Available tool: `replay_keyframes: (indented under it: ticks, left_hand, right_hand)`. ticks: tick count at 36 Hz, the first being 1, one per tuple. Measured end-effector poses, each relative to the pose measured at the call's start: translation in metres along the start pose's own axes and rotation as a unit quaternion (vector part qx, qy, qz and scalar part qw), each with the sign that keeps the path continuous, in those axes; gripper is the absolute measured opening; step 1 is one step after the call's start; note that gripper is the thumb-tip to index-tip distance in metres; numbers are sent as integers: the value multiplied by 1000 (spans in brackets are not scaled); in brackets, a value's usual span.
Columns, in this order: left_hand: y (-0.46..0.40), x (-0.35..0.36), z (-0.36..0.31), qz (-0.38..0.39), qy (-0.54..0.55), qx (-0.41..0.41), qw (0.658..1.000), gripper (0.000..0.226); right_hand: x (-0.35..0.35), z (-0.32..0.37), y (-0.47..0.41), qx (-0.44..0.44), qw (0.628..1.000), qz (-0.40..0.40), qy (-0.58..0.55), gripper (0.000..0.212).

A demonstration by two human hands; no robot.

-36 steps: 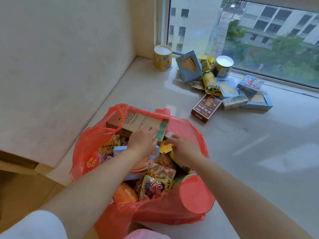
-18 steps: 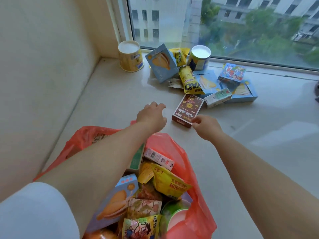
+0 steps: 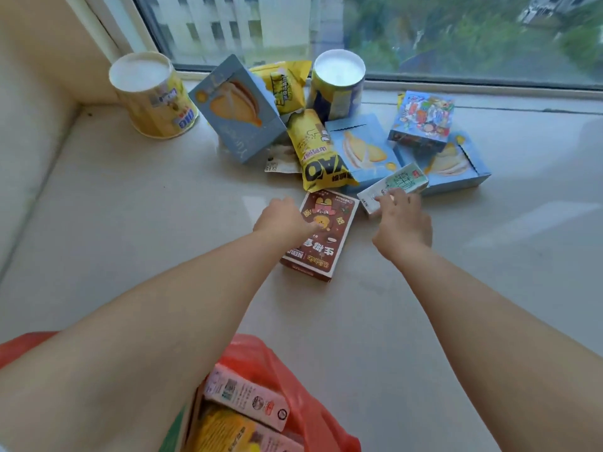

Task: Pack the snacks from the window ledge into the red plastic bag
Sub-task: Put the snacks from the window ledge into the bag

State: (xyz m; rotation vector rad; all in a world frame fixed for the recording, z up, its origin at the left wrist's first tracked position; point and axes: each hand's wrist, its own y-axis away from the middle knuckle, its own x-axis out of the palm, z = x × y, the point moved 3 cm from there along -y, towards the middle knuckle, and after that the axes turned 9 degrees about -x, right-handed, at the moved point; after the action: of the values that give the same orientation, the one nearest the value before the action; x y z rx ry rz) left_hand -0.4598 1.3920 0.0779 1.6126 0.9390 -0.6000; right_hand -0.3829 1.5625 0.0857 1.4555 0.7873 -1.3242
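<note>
Both hands, seen a second ago inside the red plastic bag (image 3: 287, 396) arranging its contents, are now stretched out to the snack pile in the middle of the frame, and the bag has dropped to the bottom edge of the view. The left hand (image 3: 282, 220) is laid on the left edge of the brown cracker box (image 3: 326, 236); the fingers are hidden beneath the knuckles, so whether the box is already gripped cannot be told. The right hand (image 3: 403, 220) is set against the near end of the small white-and-green milk carton (image 3: 396, 187), fingers bent down onto it, apparently closing to pinch it, though a firm hold is not shown.

A fresh pick is judged to be under way, one item per hand. Well over half the job looks done, since the bag is seen crowded with packets, a pink carton (image 3: 248, 401) uppermost.

Still left on the window ledge (image 3: 130, 223) are the two yellow tubs (image 3: 153, 99), three pale blue biscuit boxes (image 3: 239, 112), the yellow chip bag (image 3: 318, 154), another yellow packet (image 3: 287, 84) behind it and a colourful cartoon box (image 3: 422, 120) in the upper right of the pile.
</note>
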Motion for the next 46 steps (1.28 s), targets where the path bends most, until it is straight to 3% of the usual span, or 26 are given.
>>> replay_keyframes:
  ticks: [5,9,13,15,19,23,27,31,34,38,46]
  left_hand:
    - [-18,21,-11,30,9,-20,999,93]
    - [-26,31,-7,57,54,-72,994,93]
    - [-30,34,-5,104,96,-115,983,93]
    - [-29,39,-4,116,121,-136,976,97]
    - [-22,47,3,127,168,-158,965,98]
    - [-11,53,18,122,218,-187,950,102]
    - [5,57,35,99,271,-220,932,99]
    - [38,43,52,66,286,-230,928,88]
    - [64,26,62,15,246,-198,949,74]
    - [96,2,61,-40,186,-101,977,66]
    - [162,-48,82,-100,299,-13,949,58]
  right_hand:
    - [12,-12,-38,-72,987,50,135,70]
    - [17,-17,-55,-91,975,92,179,69]
    - [15,-11,-64,-99,970,54,215,66]
    - [13,-5,-65,-87,975,27,204,53]
    - [28,-7,-48,3,995,3,99,36]
    - [48,-14,-9,58,998,19,5,58]
    - [57,-6,32,65,997,30,-18,59]
    - [59,3,63,85,988,99,-78,58]
    - [55,7,85,142,961,138,-192,54]
    - [36,20,112,175,933,104,-295,48]
    - [-34,73,159,90,900,-13,-426,38]
